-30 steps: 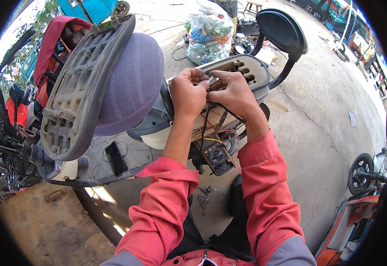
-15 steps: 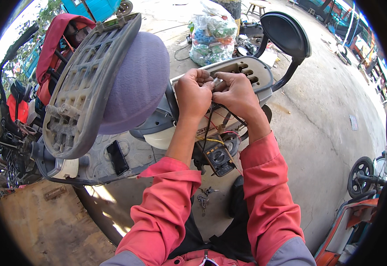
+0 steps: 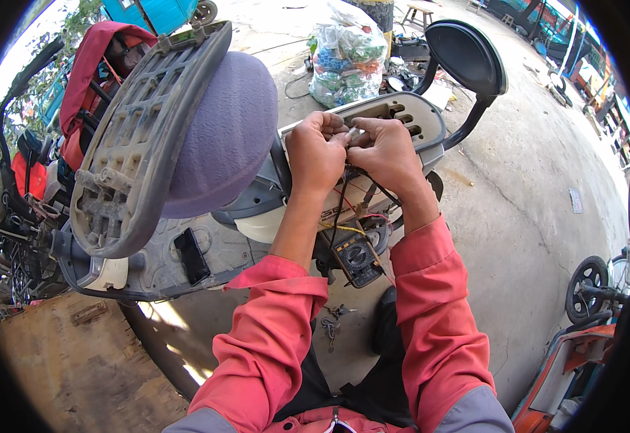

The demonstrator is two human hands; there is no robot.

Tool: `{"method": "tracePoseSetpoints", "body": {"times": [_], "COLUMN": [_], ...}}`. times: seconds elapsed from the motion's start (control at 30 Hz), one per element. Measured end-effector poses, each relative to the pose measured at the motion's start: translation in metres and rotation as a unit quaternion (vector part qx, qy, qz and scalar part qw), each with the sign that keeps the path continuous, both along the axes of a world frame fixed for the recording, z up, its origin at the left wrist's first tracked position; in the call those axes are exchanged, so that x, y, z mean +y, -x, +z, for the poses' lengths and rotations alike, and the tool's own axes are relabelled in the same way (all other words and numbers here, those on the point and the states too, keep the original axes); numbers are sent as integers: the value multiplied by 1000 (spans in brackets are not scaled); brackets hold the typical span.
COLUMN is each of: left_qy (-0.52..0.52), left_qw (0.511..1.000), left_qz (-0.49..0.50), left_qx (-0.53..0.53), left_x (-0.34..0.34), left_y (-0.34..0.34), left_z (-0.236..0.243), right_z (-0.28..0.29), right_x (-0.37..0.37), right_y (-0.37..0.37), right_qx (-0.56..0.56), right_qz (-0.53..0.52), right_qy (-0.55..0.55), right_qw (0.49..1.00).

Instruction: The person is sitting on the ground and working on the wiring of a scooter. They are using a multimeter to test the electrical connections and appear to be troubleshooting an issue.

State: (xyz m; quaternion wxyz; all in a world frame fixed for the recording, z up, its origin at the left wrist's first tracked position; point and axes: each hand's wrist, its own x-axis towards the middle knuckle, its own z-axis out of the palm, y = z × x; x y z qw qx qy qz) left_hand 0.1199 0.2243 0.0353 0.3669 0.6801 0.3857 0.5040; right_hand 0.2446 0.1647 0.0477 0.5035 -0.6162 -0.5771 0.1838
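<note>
Over the open compartment (image 3: 420, 112) of an electric scooter, my left hand (image 3: 313, 155) and my right hand (image 3: 387, 153) meet with fingertips pinched together. Between them is a small whitish piece (image 3: 354, 134), mostly covered by the fingers, so its exact kind is hidden. Thin red and black wires (image 3: 339, 204) hang below my hands. A black multimeter (image 3: 358, 258) with a round dial hangs against the scooter's side beneath them, a yellow lead above it. On the left, the scooter's purple-covered seat (image 3: 225, 133) is tipped up, its ribbed underside facing left.
A black phone (image 3: 191, 257) lies on the scooter's footboard (image 3: 160, 270). Behind the compartment rises a black backrest (image 3: 466, 58). A clear bag of rubbish (image 3: 349, 61) stands beyond. Keys (image 3: 331, 325) lie on the concrete below, and a wooden board (image 3: 84, 361) is at lower left.
</note>
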Motion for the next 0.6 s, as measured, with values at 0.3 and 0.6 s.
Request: {"method": "tracePoseSetpoints", "body": {"times": [0.3, 0.6], "left_qy": [3, 45], "left_qw": [999, 995], "left_qz": [-23, -41], "left_qx": [-24, -83], "left_x": [6, 0], "left_y": [4, 2], "left_z": [-10, -10], "right_z": [-6, -11], "right_x": [4, 5], "right_y": [-2, -8], "right_qx": [22, 69], "right_qz": [-1, 15], "right_qy": [9, 15], "right_qw": [1000, 997]}}
